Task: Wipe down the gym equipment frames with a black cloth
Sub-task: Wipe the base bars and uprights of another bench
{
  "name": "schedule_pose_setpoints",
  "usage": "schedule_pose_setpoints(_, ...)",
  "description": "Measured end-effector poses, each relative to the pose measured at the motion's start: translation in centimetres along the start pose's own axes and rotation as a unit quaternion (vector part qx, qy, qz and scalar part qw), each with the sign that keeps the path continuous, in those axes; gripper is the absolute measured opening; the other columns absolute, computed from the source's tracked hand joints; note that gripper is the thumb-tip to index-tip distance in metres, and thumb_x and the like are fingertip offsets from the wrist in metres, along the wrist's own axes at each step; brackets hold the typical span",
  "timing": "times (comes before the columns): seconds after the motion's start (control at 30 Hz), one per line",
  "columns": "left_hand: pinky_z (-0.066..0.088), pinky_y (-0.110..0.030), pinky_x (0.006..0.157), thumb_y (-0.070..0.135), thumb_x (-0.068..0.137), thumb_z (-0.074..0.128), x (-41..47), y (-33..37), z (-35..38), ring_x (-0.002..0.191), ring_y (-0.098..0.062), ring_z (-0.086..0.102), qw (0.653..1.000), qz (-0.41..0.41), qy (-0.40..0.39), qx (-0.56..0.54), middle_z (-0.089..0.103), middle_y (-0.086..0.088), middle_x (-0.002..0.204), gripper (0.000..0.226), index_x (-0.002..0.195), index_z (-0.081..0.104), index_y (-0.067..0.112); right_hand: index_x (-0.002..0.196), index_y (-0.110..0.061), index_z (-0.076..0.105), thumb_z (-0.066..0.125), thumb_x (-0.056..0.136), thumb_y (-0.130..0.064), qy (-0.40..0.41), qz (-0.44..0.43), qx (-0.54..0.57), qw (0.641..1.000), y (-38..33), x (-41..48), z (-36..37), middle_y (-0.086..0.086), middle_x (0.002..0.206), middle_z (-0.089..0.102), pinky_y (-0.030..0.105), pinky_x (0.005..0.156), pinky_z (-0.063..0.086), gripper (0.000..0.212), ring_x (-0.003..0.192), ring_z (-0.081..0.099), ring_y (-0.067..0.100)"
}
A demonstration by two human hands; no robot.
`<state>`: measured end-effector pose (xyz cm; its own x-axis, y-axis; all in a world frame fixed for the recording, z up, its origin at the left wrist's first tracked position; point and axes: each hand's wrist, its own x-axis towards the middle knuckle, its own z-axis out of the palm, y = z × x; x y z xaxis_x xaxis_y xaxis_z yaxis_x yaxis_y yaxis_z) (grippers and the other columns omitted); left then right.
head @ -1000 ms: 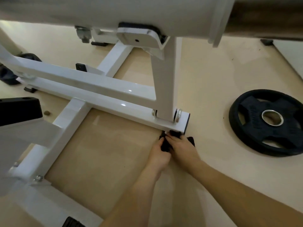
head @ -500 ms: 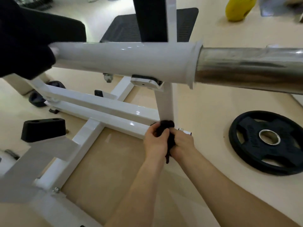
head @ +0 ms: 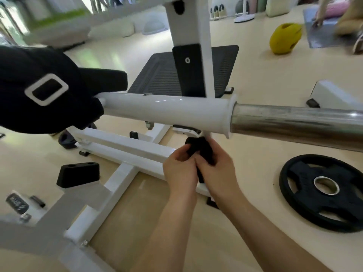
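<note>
Pale gym floor [head: 255, 95] with white equipment frame [head: 125, 148] and black weight plate [head: 306, 203]. Left hand [head: 179, 171] and right hand [head: 216, 171] meet at the frame's upright below the bar [head: 167, 112], each grip closed on the bunched black cloth [head: 202, 148].

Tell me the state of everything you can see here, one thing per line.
black cloth: bunched against the white frame
left hand: gripping the cloth
right hand: gripping the cloth
weight plate: lying flat on the floor
chrome bar: bare, no plate loaded
</note>
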<state>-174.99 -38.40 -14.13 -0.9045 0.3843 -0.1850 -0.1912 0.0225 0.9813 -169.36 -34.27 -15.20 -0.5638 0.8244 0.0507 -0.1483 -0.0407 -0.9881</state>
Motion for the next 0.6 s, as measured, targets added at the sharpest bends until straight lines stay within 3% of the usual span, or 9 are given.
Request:
schedule_pose_setpoints(0.07, 0.052, -0.015, 0.062, -0.002, 0.082, 0.067, -0.9, 1.0, -0.7, 0.073, -0.007, 0.071, 1.000, 0.012, 0.010, 0.013, 0.074, 0.005, 0.078, 0.026, 0.081, 0.069, 0.024, 0.145, -0.027, 0.037, 0.046, 0.097, -0.013, -0.060, -0.086, -0.177, 0.979, 0.2, -0.4, -0.2, -0.009, 0.128, 0.058, 0.021, 0.093, 0.045, 0.051, 0.113, 0.056, 0.008)
schedule_pose_setpoints(0.17, 0.053, -0.017, 0.059, 0.010, 0.082, 0.074, -2.2, 2.3, -2.0, 0.068, -0.008, 0.070, 0.999, 0.043, 0.019, 0.019, 0.074, 0.004, 0.073, 0.011, 0.080, 0.071, 0.020, 0.126, -0.029, 0.054, 0.041, 0.098, -0.023, -0.053, -0.190, -0.313, 0.929, -1.2, -0.6, -1.1, -0.015, 0.091, 0.062, 0.017, 0.057, 0.043, 0.031, 0.078, 0.062, 0.011)
schedule_pose_setpoints(0.23, 0.051, -0.023, 0.057, 0.025, 0.081, 0.075, -2.6, 3.4, -3.1, 0.057, -0.006, 0.065, 0.994, 0.078, 0.052, 0.052, 0.070, 0.004, 0.065, 0.011, 0.081, 0.069, 0.016, 0.115, -0.016, 0.063, 0.047, 0.093, -0.019, -0.022, -0.293, -0.423, 0.857, -2.5, -0.7, -1.5, -0.006, 0.073, 0.062, 0.026, 0.043, 0.042, 0.027, 0.059, 0.060, 0.020)
schedule_pose_setpoints(0.27, 0.049, -0.025, 0.055, 0.029, 0.083, 0.073, -2.6, 4.0, -3.6, 0.051, -0.007, 0.060, 0.992, 0.094, 0.060, 0.062, 0.067, 0.003, 0.060, 0.016, 0.081, 0.066, 0.015, 0.113, -0.012, 0.065, 0.049, 0.091, -0.019, -0.004, -0.350, -0.450, 0.822, -2.9, -0.8, -1.7, -0.001, 0.070, 0.063, 0.029, 0.040, 0.043, 0.029, 0.054, 0.059, 0.023)
schedule_pose_setpoints(0.37, 0.048, -0.029, 0.053, 0.028, 0.087, 0.068, -1.8, 5.9, -4.3, 0.048, -0.010, 0.059, 0.981, 0.161, 0.077, 0.074, 0.065, 0.000, 0.057, 0.015, 0.082, 0.061, 0.016, 0.098, -0.009, 0.070, 0.055, 0.089, -0.010, 0.062, -0.430, -0.441, 0.786, -5.4, -0.9, -2.1, 0.003, 0.065, 0.060, 0.034, 0.037, 0.043, 0.018, 0.049, 0.053, 0.023)
schedule_pose_setpoints(0.5, 0.056, -0.030, 0.080, 0.029, 0.089, 0.067, 0.1, 7.8, -4.1, 0.081, -0.004, 0.068, 0.940, 0.293, 0.086, 0.154, 0.071, 0.010, 0.084, 0.004, 0.088, 0.063, 0.031, 0.081, -0.009, 0.066, 0.059, 0.079, -0.001, 0.142, -0.431, -0.498, 0.739, -10.5, 0.8, -3.1, 0.006, 0.061, 0.053, 0.030, 0.042, 0.038, 0.011, 0.050, 0.046, 0.026)
schedule_pose_setpoints(0.53, 0.053, -0.027, 0.086, 0.029, 0.091, 0.063, 0.3, 7.7, -3.8, 0.089, -0.002, 0.065, 0.916, 0.334, 0.083, 0.206, 0.069, 0.013, 0.093, 0.006, 0.097, 0.065, 0.031, 0.079, -0.009, 0.067, 0.060, 0.078, -0.001, 0.138, -0.415, -0.522, 0.732, -11.3, 1.4, -3.6, 0.007, 0.061, 0.053, 0.030, 0.046, 0.037, 0.010, 0.053, 0.046, 0.027)
schedule_pose_setpoints(0.6, 0.041, -0.025, 0.101, 0.029, 0.096, 0.053, -0.4, 6.7, -2.4, 0.110, -0.013, 0.055, 0.842, 0.430, 0.064, 0.320, 0.061, 0.001, 0.117, 0.033, 0.125, 0.060, 0.018, 0.081, -0.009, 0.068, 0.056, 0.080, -0.007, 0.136, -0.380, -0.560, 0.723, -12.3, 2.5, -4.6, 0.010, 0.066, 0.056, 0.034, 0.055, 0.035, 0.013, 0.062, 0.049, 0.031)
